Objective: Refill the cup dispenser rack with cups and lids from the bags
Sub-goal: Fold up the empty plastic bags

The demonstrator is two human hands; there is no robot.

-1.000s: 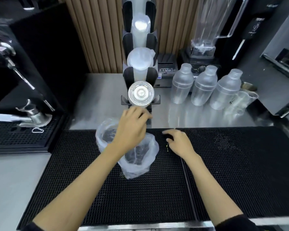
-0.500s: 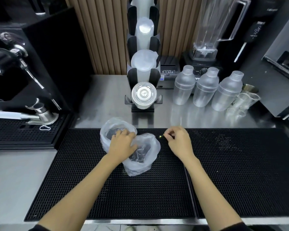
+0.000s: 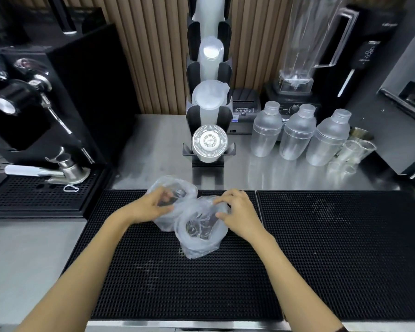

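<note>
A clear plastic bag (image 3: 197,231) lies crumpled on the black rubber mat (image 3: 321,248), folded into two lobes. My left hand (image 3: 151,207) grips the bag's far-left lobe. My right hand (image 3: 237,213) pinches the bag's right edge with thumb and fingers. What is inside the bag is too blurred to tell. Behind it stands the black cup dispenser rack (image 3: 210,97), with frosted cups stacked in its upper slots and a stack of clear lids (image 3: 209,143) facing me in the lowest slot.
Three frosted shakers (image 3: 297,133) and small glass measures (image 3: 352,154) stand to the right of the rack. A blender (image 3: 304,51) is behind them. An espresso machine (image 3: 34,97) with its drip tray (image 3: 38,195) fills the left. The steel counter (image 3: 153,144) runs behind the mat.
My left hand came down from the lids in the rack onto the bag. My right hand moved left from the mat and took hold of the bag's right edge.
</note>
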